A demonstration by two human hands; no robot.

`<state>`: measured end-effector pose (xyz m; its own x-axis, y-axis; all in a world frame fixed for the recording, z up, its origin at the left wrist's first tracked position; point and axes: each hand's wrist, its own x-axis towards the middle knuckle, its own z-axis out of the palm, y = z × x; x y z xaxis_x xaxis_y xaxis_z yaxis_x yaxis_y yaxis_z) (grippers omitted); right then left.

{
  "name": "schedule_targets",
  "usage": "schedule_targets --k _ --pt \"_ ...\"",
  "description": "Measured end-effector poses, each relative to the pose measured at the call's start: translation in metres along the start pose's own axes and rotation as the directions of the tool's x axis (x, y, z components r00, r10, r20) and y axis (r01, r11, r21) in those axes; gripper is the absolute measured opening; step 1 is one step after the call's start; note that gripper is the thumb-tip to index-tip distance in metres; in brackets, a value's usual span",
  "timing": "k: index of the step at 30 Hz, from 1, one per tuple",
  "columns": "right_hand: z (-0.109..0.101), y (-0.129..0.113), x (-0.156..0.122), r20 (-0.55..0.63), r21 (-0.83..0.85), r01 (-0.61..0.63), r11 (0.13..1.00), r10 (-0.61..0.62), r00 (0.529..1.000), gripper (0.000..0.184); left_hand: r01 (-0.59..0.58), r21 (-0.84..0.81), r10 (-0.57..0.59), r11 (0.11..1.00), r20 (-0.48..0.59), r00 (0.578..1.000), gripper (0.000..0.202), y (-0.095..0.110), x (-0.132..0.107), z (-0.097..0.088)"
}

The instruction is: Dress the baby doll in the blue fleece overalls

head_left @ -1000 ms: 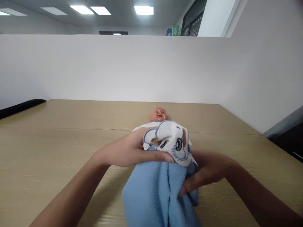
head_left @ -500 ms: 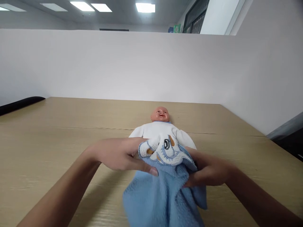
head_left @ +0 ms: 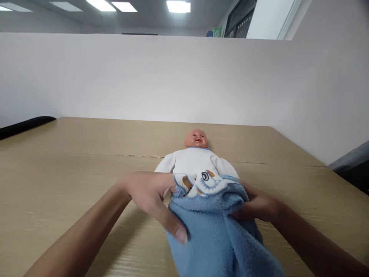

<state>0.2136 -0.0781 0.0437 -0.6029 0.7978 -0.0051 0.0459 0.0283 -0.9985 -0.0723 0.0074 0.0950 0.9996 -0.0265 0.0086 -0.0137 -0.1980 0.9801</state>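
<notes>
A baby doll [head_left: 196, 138] in a white long-sleeved top lies on its back on the table, head toward the far side. Over its lower body is a soft blue fleece cloth [head_left: 207, 234] with a white embroidered animal face at its upper edge. My left hand [head_left: 157, 196] has its fingers behind that edge and its thumb pressed on the front. Fabric is gripped at the other side by my right hand [head_left: 256, 204], its fingertips partly hidden in the folds. The doll's legs are covered or out of sight.
The wooden table [head_left: 86, 169] has a seam running across it. A white partition [head_left: 161, 77] rises behind. Dark objects stand at the table's left edge [head_left: 29, 125] and right edge [head_left: 353, 169].
My left thumb has slid down the front of the cloth. The upper edge is folded lower on the left, and the cloth's lower part has swung to the right.
</notes>
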Motion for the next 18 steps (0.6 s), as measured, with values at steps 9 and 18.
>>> schedule_targets --k 9,18 --pt "0.018 -0.009 0.013 0.420 0.075 -0.088 0.993 0.049 0.906 0.068 0.018 0.014 -0.014 1.000 -0.220 0.975 0.026 -0.010 -0.007 0.001" --pt "0.014 -0.005 0.001 0.161 0.029 0.065 0.997 -0.069 0.985 0.053 0.025 0.005 -0.025 1.000 -0.067 0.997 0.042 -0.009 -0.001 0.002"
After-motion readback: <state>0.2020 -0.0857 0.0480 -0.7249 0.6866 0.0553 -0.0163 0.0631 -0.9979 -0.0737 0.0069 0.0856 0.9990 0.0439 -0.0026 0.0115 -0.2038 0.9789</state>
